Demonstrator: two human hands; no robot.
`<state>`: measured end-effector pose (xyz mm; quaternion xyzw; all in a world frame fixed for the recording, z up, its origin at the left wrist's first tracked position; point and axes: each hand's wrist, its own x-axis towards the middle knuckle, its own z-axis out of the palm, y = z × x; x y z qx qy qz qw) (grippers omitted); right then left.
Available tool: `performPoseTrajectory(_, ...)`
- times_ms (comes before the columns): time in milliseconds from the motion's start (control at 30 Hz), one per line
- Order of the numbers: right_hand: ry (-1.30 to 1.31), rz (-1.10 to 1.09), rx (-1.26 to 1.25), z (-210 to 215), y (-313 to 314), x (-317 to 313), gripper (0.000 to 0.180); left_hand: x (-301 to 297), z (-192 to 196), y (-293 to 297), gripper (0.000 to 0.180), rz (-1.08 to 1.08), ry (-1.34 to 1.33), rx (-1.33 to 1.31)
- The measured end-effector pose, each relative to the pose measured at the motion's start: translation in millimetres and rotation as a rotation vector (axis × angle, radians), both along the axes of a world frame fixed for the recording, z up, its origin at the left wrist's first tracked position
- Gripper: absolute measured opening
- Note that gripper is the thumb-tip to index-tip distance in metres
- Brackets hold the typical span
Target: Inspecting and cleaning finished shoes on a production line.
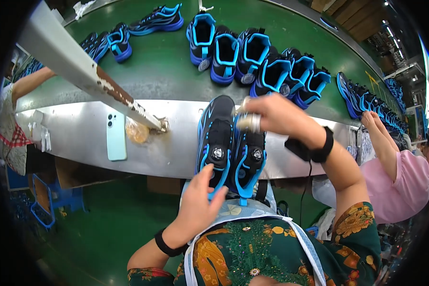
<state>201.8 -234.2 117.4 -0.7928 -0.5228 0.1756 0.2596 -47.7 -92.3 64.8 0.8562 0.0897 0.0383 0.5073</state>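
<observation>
Side by side on the metal ledge in front of me are two black and blue sneakers with round dial closures, toes pointing away: the left sneaker (pixel 219 124) and the right sneaker (pixel 250 164). My left hand (pixel 195 202) is at the heel of the left sneaker, thumb and forefinger apart; whether they touch its collar I cannot tell. Over the toe of the right sneaker is my right hand (pixel 277 113), with whitish coverings on some fingers. Those fingers are blurred and partly hide the toe, so a grip on anything does not show.
Several matching sneakers (pixel 224 52) stand on the green table beyond, with a long row (pixel 367 102) at the right. A pale green phone (pixel 116 136) lies left, near a worn metal post (pixel 114 90) and a yellowish lump (pixel 137 132). Co-workers' arms (pixel 33 83) reach in from both sides.
</observation>
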Motion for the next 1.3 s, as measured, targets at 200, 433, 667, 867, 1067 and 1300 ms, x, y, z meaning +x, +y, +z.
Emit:
performPoseTrajectory(200,-0.533,-0.446,-0.233,-69.2,40.5,85.9,0.056,53.6,-2.5,-29.6,0.098,-0.299,0.202,0.423)
performPoseTrajectory(433,-0.470,-0.659,-0.030,-81.0,13.5,94.7,0.068,74.5,5.2,26.2,0.055,-0.539,0.208,0.439)
performPoseTrajectory(667,-0.278,-0.678,-0.070,-126.9,24.9,147.0,0.056,96.7,33.3,17.3,0.082,-0.640,0.604,0.129)
performPoseTrajectory(867,-0.415,-0.738,-0.269,-107.1,-66.9,201.8,0.066,96.0,37.0,22.8,0.066,-0.487,0.398,0.329)
performPoseTrajectory(1067,-0.447,-0.777,-0.444,-59.9,-78.0,215.0,0.059,93.3,44.5,73.7,0.080,-0.765,0.497,0.231)
performPoseTrajectory(1300,-0.151,-0.355,-0.042,-21.2,136.2,119.7,0.075,84.0,41.4,76.4,0.079,-0.609,0.500,0.104)
